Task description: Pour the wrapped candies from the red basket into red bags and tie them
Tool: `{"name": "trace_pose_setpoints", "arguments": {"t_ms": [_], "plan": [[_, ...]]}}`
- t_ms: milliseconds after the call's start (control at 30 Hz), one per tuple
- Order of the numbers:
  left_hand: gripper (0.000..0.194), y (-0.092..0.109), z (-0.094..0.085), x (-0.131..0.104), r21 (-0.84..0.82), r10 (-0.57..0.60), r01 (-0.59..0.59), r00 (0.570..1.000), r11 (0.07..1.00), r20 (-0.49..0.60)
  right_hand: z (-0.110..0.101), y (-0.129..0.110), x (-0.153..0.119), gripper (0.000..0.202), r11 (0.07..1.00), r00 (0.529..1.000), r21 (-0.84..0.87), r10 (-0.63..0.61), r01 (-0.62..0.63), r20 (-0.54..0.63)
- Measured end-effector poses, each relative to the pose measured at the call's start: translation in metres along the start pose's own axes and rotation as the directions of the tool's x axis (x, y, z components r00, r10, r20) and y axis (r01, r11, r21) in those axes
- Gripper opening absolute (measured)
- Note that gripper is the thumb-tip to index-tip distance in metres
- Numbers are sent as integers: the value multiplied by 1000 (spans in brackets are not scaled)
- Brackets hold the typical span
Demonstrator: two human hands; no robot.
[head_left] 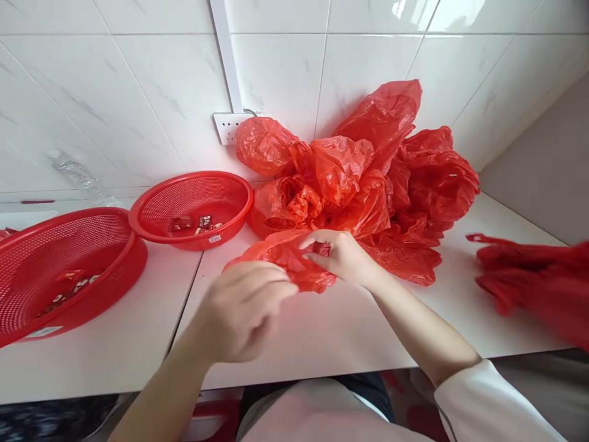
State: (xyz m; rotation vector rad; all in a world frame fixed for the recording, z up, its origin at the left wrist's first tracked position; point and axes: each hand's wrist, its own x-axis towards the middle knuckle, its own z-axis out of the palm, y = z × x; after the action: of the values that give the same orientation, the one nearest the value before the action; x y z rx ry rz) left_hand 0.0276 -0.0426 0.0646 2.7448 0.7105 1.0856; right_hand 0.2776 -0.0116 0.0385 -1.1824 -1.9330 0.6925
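Observation:
In front of me a red plastic bag (301, 264) lies on the white table, its mouth facing me. My right hand (343, 255) is at the bag's right side, thumb and forefinger curled close together on the thin plastic. A small patch of darker red shows inside the curl of these fingers; I cannot make out what it is. My left hand (246, 310) is over the near left side of the bag, smeared by motion. Its fingers point right and partly cover the bag; whether they hold anything is hidden.
Behind the bag, a big heap of crumpled red plastic bags (340, 172) leans against the tiled wall. Two red mesh baskets, a near one (133, 264) and a far one (239, 212), hold several small wrapped packets. More red bags (529, 276) are at right. A wall socket (227, 127) sits behind.

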Motion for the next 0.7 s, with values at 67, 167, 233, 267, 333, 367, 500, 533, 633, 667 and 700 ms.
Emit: {"name": "trace_pose_setpoints", "arguments": {"t_ms": [67,167,233,267,333,367,500,533,633,667,700], "plan": [[29,2,21,8,183,-148,93,937,979,317,1,-10,6,20,992,991,-35,-118,120,71],[38,-24,50,11,470,-490,271,751,840,443,0,-13,11,35,965,951,-176,-144,197,275],[36,-47,56,7,542,-617,366,675,756,404,-4,-7,13,43,875,939,-469,49,125,342],[33,-56,55,4,552,-647,396,655,734,390,-8,-2,15,42,775,932,-629,181,61,313],[25,-67,48,-2,537,-659,421,638,731,398,-15,7,19,35,553,904,-832,372,-33,212],[22,-68,44,-5,503,-657,441,622,743,425,-18,9,21,32,494,896,-868,404,-46,183],[26,-60,37,-9,353,-665,581,508,734,547,-15,-3,21,23,630,980,-772,86,87,180],[30,-57,38,-8,348,-679,610,470,712,564,-9,-9,20,21,686,981,-708,-49,168,186],[37,-54,40,-7,364,-700,650,383,668,602,17,-14,16,25,759,912,-523,-231,388,340],[37,-56,39,-7,345,-692,661,375,667,617,26,-8,16,28,763,891,-511,-187,397,413],[34,-60,37,-9,322,-680,672,372,667,632,34,1,16,38,763,874,-525,-105,377,474]]}}
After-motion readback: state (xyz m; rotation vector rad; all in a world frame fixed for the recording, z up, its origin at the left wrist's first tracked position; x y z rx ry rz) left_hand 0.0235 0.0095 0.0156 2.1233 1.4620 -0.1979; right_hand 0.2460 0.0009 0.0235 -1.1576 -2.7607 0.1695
